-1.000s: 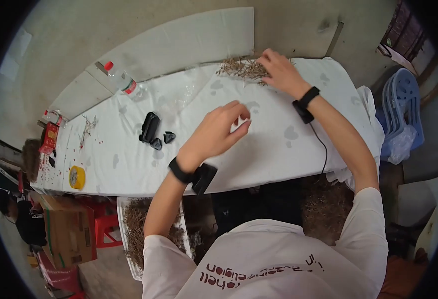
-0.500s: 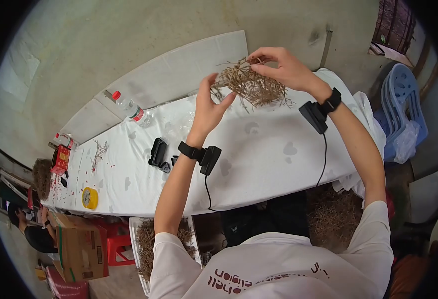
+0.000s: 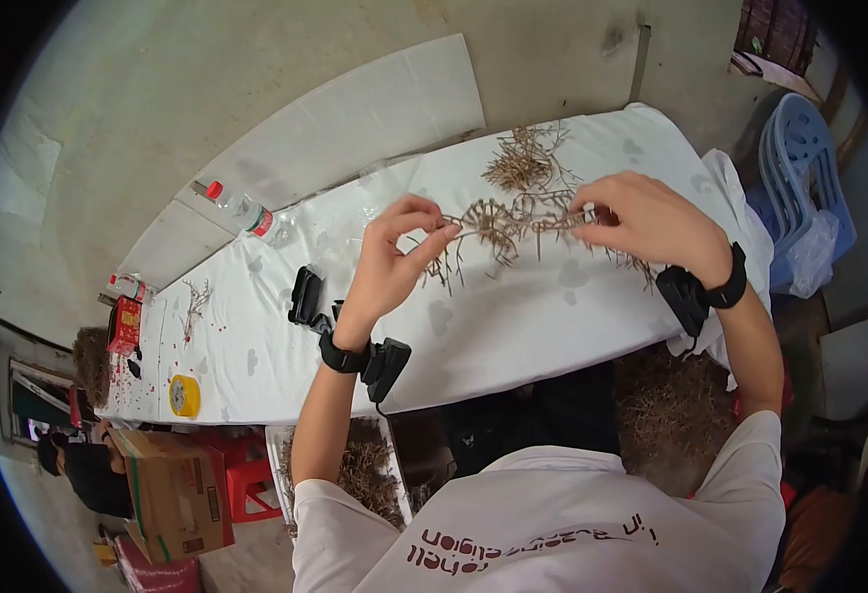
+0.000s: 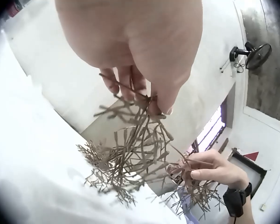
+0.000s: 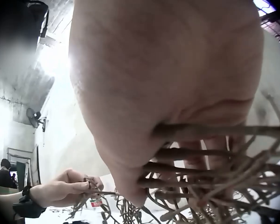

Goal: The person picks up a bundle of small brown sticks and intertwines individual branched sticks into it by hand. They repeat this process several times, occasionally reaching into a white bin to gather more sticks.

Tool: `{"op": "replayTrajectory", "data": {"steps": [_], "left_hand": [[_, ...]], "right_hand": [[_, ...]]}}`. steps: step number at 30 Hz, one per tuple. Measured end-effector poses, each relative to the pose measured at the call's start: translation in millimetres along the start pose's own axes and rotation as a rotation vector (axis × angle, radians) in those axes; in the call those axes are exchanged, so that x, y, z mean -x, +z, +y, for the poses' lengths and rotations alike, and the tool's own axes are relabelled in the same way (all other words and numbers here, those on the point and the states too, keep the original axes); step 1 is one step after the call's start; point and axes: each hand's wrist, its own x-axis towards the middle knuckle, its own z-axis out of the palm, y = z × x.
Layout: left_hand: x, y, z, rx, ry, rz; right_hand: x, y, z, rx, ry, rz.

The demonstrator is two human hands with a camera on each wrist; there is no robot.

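Observation:
Thin brown dry twigs (image 3: 493, 225) stretch between both hands above the white-covered table. My left hand (image 3: 394, 252) pinches their left end between thumb and fingers; the left wrist view shows the twigs (image 4: 140, 154) hanging from the fingertips of that hand (image 4: 130, 42). At the other end my right hand (image 3: 656, 222) grips more twigs, its thumb and fingers curled round them. Close up in the right wrist view, several stems (image 5: 200, 182) cross under the right hand (image 5: 168, 70). A separate twig clump (image 3: 519, 163) lies on the table just behind the held ones.
On the table (image 3: 355, 381) are a plastic bottle (image 3: 246, 212), a black case (image 3: 305, 295), yellow tape (image 3: 185, 395), a red box (image 3: 125, 324) and a small twig (image 3: 195, 308). Below its front edge is a twig-filled container (image 3: 399, 474). Blue stools (image 3: 800, 148) stand right.
Both hands have come down from the back of the table and moved apart, drawing twigs out between them. The left hand has closed on twigs; another clump now lies behind.

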Motion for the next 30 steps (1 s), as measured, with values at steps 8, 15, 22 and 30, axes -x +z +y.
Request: {"op": "replayTrajectory", "data": {"steps": [8, 15, 22, 30], "left_hand": [[13, 35, 22, 0.588, -0.269, -0.197], [15, 52, 24, 0.66, -0.274, -0.242], [23, 46, 25, 0.674, -0.266, -0.262], [17, 29, 32, -0.016, 0.049, -0.602]], "right_hand": [[16, 38, -8, -0.103, -0.434, 0.367], [2, 69, -17, -0.904, -0.245, -0.003], [-8, 67, 2, -1.08, -0.222, -0.277], [-10, 75, -9, -0.716, -0.278, -0.334]]}}
